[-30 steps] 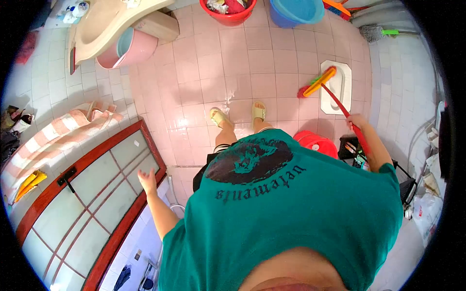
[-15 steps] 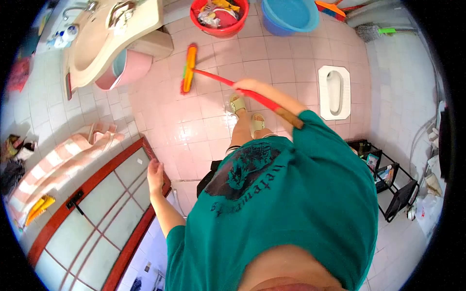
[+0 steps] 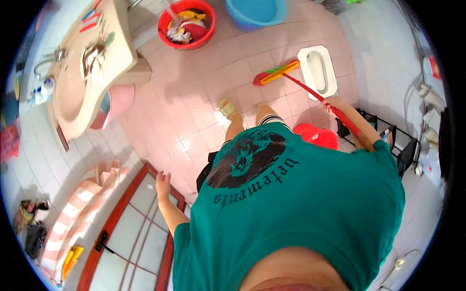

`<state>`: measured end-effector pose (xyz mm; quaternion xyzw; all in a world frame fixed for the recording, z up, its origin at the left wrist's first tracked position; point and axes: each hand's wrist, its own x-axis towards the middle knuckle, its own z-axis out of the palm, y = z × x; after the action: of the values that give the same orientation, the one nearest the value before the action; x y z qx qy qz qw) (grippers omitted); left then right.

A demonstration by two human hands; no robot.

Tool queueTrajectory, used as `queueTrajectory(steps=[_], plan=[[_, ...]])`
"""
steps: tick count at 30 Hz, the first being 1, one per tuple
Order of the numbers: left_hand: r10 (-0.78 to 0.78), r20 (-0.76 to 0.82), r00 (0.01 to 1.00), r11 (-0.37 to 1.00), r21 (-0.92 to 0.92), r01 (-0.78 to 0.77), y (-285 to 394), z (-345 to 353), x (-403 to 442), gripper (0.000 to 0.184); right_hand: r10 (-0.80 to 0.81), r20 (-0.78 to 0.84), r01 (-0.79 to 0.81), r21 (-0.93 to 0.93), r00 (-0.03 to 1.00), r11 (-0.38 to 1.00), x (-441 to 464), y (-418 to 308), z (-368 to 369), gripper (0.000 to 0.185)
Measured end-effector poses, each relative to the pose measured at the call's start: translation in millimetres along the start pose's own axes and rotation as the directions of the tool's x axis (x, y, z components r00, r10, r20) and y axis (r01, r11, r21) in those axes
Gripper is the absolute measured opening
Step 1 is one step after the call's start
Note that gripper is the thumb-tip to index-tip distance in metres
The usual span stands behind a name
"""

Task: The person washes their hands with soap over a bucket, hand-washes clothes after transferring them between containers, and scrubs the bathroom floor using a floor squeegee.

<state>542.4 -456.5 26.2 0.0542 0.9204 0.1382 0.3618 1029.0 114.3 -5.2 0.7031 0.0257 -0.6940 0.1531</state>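
Note:
My right hand [image 3: 333, 105] grips the red handle of a broom [image 3: 305, 88], whose brown end runs back along my forearm. The broom's yellow head [image 3: 276, 73], with red and green bristles, rests on the pink tiled floor [image 3: 204, 92], close to the left edge of the white squat toilet [image 3: 316, 68]. Empty, my left hand [image 3: 163, 184] hangs by my side near the red-framed glass door [image 3: 138, 213], its fingers loosely apart.
A red basin of cloths [image 3: 208, 36] and a blue basin [image 3: 257, 22] stand ahead. The sink [image 3: 119, 58] and a pink bucket [image 3: 122, 102] are left. A red bucket [image 3: 318, 136] and black rack [image 3: 405, 145] stand right.
My right hand has carried the broom to the right, from the floor near the sink to beside the squat toilet. My view has turned, and a red bucket shows beside me.

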Motion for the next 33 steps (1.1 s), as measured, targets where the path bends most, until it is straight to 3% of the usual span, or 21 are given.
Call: queueTrajectory(steps=[1,3,4,6,8,9,11,12,13,14,16,18,20,21,22,24,25,26,28,31,33], plan=[[0.001,0.017,1.000,0.997,-0.072,0.000,2.9,-3.7,7.0,0.046,-0.017,0.002,0.017,0.033,1.000,0.999,-9.8,2.4,1.0,0.018],[0.051,-0.022,0.998,0.988,-0.143,-0.054,18.8,-13.9,21.0,0.042,-0.339,-0.036,0.305,-0.353,0.940,0.884,-31.4,2.8,15.0,0.016],[0.029,0.038,0.999,0.963,-0.269,-0.018,57.0,-25.0,11.5,0.040,-0.392,0.008,0.367,-0.376,0.920,0.851,-51.7,4.3,28.9,0.017],[0.159,-0.086,0.984,0.987,0.011,-0.158,79.3,-32.3,22.2,0.039,-0.518,0.132,0.483,-0.604,0.845,0.634,-75.9,-6.5,44.2,0.018],[0.210,-0.128,0.969,0.963,0.197,-0.182,123.0,-28.6,24.8,0.039,-0.409,0.294,0.500,-0.600,0.864,0.624,-47.2,-32.4,50.6,0.021],[0.190,-0.150,0.970,0.977,0.124,-0.172,160.9,-18.8,12.9,0.039,-0.381,0.344,0.476,-0.812,0.858,0.339,-13.8,-51.1,57.2,0.025],[0.242,-0.084,0.967,0.964,0.138,-0.229,211.0,1.9,2.3,0.039,-0.322,0.467,0.545,-0.810,0.824,0.218,49.0,-79.7,92.0,0.027],[0.283,-0.028,0.959,0.951,0.137,-0.276,232.5,14.4,-1.1,0.039,-0.397,0.456,0.584,-0.750,0.797,0.310,53.6,-84.3,111.7,0.024],[0.282,-0.008,0.959,0.954,0.109,-0.280,249.3,29.6,-6.9,0.040,-0.393,0.447,0.571,-0.766,0.803,0.295,46.9,-89.9,128.9,0.028],[0.293,-0.002,0.956,0.949,0.125,-0.290,259.0,42.7,-5.6,0.040,-0.388,0.475,0.606,-0.698,0.790,0.381,54.6,-97.5,136.4,0.027],[0.262,0.157,0.952,0.965,-0.032,-0.260,279.3,63.6,-14.3,0.039,-0.374,0.505,0.628,-0.607,0.778,0.488,65.7,-105.6,113.1,0.027],[0.241,0.177,0.954,0.969,-0.094,-0.227,301.0,81.7,-23.7,0.040,-0.386,0.521,0.645,-0.667,0.761,0.372,64.3,-122.5,59.3,0.027],[0.139,0.195,0.971,0.982,0.097,-0.160,311.5,95.7,-25.2,0.040,-0.311,0.538,0.596,-0.508,0.783,0.622,58.5,-119.7,-26.3,0.023],[0.172,0.201,0.964,0.951,0.220,-0.215,307.5,100.8,-14.6,0.040,-0.281,0.491,0.525,-0.481,0.825,0.702,27.2,-115.3,-67.7,0.025],[0.180,0.205,0.962,0.948,0.225,-0.225,318.7,106.3,-15.9,0.040,-0.328,0.367,0.460,-0.373,0.871,0.805,11.1,-105.0,-107.9,0.025],[0.250,0.223,0.942,0.930,0.216,-0.298,348.3,118.0,-17.9,0.041,-0.422,0.136,0.434,-0.471,0.896,0.768,-6.5,-93.7,-175.6,0.023],[0.261,0.223,0.939,0.925,0.220,-0.309,365.7,122.8,-20.2,0.041,-0.376,0.039,0.356,-0.428,0.926,0.831,-8.2,-92.0,-204.4,0.021],[0.288,0.212,0.934,0.941,0.121,-0.317,386.8,127.8,-23.5,0.040,-0.386,0.039,0.365,-0.418,0.922,0.831,-10.5,-93.8,-227.2,0.021],[0.327,0.196,0.925,0.942,0.017,-0.336,421.8,134.5,-35.1,0.039,-0.302,0.074,0.308,-0.094,0.950,0.947,-19.7,-106.1,-255.1,0.021],[0.350,0.162,0.923,0.932,0.035,-0.360,457.5,137.5,-53.6,0.038,-0.471,0.072,0.476,-0.148,0.879,0.867,-60.8,-129.2,-258.5,0.023],[0.328,0.162,0.931,0.939,0.049,-0.340,468.9,135.5,-59.7,0.037,-0.536,0.100,0.542,-0.057,0.838,0.838,-41.3,-157.2,-265.5,0.025]])
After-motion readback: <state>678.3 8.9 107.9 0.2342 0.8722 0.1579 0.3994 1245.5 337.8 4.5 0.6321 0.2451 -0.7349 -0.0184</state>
